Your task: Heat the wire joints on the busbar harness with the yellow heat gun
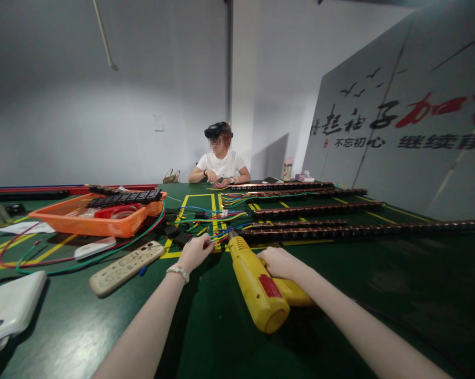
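Observation:
My right hand [279, 262] is wrapped round the handle of a yellow heat gun [255, 279]. Its metal nozzle [231, 233] points away from me, at a bundle of coloured wires [221, 235]. These wires run from the left end of a long dark busbar-like strip [300, 233]. Just left of the nozzle, my left hand [197, 252] is closed, its fingertips pinching the wires. Exactly which wires sit between the fingers is too small to make out. Small black connectors [178, 236] lie beside the left hand.
An orange basket [99, 223] with parts stands on the green table at left. Nearer are a remote control [127, 268], a white power bank [14, 305] and loose green and red wires. More long strips [320, 209] lie behind. Across the table sits a person [221, 163] wearing a headset.

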